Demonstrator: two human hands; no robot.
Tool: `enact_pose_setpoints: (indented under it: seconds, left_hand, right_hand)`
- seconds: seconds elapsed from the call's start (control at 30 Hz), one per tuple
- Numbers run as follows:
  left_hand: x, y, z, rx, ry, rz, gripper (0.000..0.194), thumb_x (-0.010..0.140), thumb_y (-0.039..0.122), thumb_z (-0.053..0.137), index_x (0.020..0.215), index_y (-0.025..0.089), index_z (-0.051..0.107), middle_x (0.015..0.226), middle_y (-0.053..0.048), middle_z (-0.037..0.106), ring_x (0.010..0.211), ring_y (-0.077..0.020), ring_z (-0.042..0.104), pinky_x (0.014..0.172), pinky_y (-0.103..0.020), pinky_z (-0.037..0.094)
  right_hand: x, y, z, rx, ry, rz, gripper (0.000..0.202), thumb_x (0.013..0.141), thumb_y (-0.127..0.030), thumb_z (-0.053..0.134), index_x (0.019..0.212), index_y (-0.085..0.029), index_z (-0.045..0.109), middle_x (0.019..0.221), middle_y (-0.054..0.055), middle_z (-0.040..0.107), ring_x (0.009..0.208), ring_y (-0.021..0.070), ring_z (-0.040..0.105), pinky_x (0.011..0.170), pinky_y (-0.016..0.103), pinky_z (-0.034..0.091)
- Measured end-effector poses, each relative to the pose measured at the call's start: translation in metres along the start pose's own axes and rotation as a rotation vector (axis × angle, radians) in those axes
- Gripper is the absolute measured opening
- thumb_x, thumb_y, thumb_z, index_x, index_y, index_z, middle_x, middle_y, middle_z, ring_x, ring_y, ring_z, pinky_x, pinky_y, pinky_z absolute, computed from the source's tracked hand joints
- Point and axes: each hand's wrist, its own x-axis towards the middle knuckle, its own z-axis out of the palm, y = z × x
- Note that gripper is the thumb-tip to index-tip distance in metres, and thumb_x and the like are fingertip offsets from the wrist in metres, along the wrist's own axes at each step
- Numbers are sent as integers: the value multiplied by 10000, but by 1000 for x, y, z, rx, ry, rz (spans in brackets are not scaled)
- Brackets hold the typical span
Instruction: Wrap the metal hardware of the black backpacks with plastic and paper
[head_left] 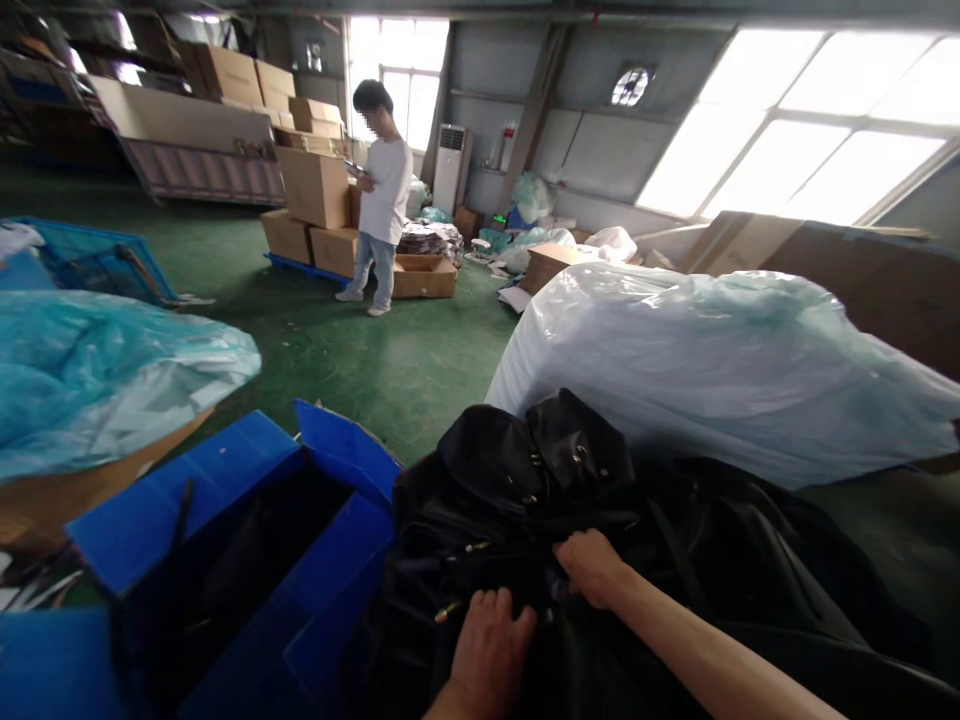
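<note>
A large heap of black leather-like bags [495, 460] with small gold-coloured metal parts fills the lower middle and right. My left hand [491, 640] lies on the black material at the bottom centre, its fingers bent, and what they hold, if anything, is lost in the dark. Further up and to the right, my right hand [589, 567] has its fingers closed on the black bag material. Left of the heap stands an open blue box [202, 480] with dark things inside.
A large bundle in clear plastic [675, 360] lies behind the heap. Turquoise plastic [112, 370] covers something at the left. Across the green floor [300, 370], a person [386, 190] stands beside stacked cardboard boxes [315, 190]. A blue crate [97, 260] is at far left.
</note>
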Motion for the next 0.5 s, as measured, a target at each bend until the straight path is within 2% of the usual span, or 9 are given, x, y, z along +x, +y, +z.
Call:
enact_pose_setpoints:
  seconds: [0.13, 0.33, 0.4, 0.5]
  left_hand:
    - [-3, 2, 2, -35, 3, -17, 437, 926, 125, 441, 1351, 216, 485, 1355, -164, 511, 1294, -300, 461, 1102, -513, 343]
    - [-12, -7, 8, -78, 61, -29, 404, 892, 91, 460, 1266, 219, 547, 1252, -145, 579, 1217, -294, 520, 1057, -520, 390]
    - [-20, -11, 11, -81, 72, -22, 382, 891, 108, 469, 1246, 216, 558, 1238, -153, 587, 1196, -296, 537, 1036, -508, 411]
    - [-33, -12, 12, -78, 91, -21, 268, 915, 174, 486, 1140, 222, 623, 1141, -145, 634, 1090, -296, 601, 956, -489, 475]
  right_hand:
    - [4, -2, 9, -3, -40, 81, 331, 909, -323, 628, 1201, -173, 589, 1176, 75, 647, 1039, 229, 639, 899, 458, 529]
    - [10, -35, 17, -108, 26, 247, 258, 938, -312, 591, 1132, -145, 624, 1032, 61, 705, 923, 202, 686, 836, 428, 564]
    - [3, -45, 19, -129, 64, 241, 233, 941, -223, 577, 1144, -121, 629, 1004, 88, 732, 921, 215, 706, 834, 417, 566]
    - [-18, -58, 17, -140, 129, 220, 240, 861, -35, 568, 1073, -66, 677, 896, 193, 754, 858, 310, 735, 743, 451, 583]
